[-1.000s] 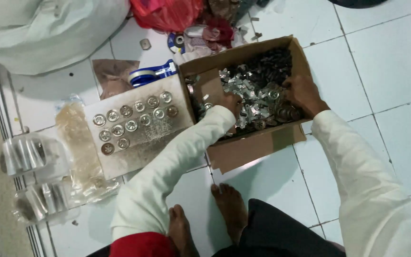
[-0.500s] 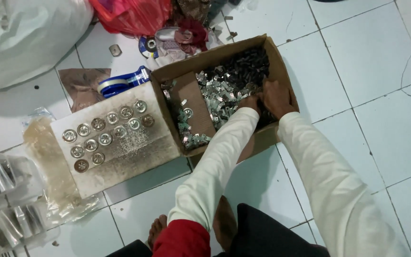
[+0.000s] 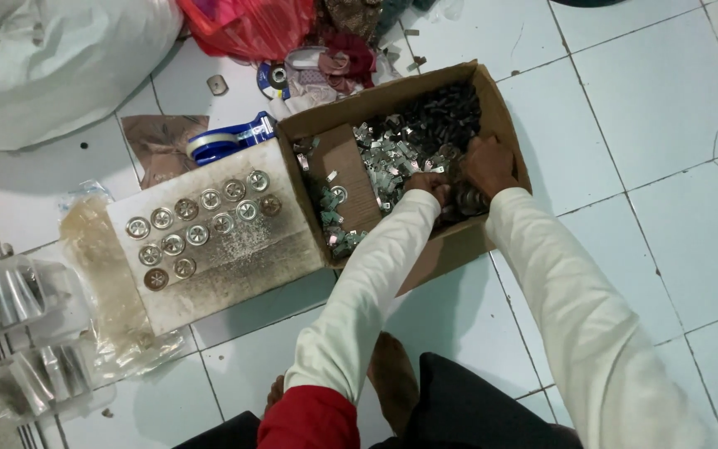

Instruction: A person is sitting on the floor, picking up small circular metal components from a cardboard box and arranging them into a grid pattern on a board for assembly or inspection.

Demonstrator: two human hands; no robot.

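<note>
Both hands sit a little deeper in the box than half a second ago, closer together over the heap, while the discs on the flat card lie as they did.

Nearest the viewer, two long white sleeves reach forward over a bare foot (image 3: 392,378) on the white tiled floor (image 3: 641,224). The left hand (image 3: 427,188) and the right hand (image 3: 489,165) are side by side, nearly touching, fingers curled down into the pile of small silvery metal clips (image 3: 405,150) inside the open brown cardboard box (image 3: 459,241). Whether either hand has closed on a piece I cannot tell; the fingertips are buried.

A good pick here probably means pinching one piece cleanly instead of raking a clump, and keeping the wrists low so nothing spills over the box wall.

Left of the box, touching it, lies a flat stained cardboard sheet (image 3: 234,266) carrying twelve round silvery metal discs (image 3: 199,223) in two slanting rows. Beyond that sheet's far corner rests one blue tape dispenser (image 3: 228,141). Farther from the box again are one red plastic bag (image 3: 247,25) and one large white sack (image 3: 51,58).
</note>
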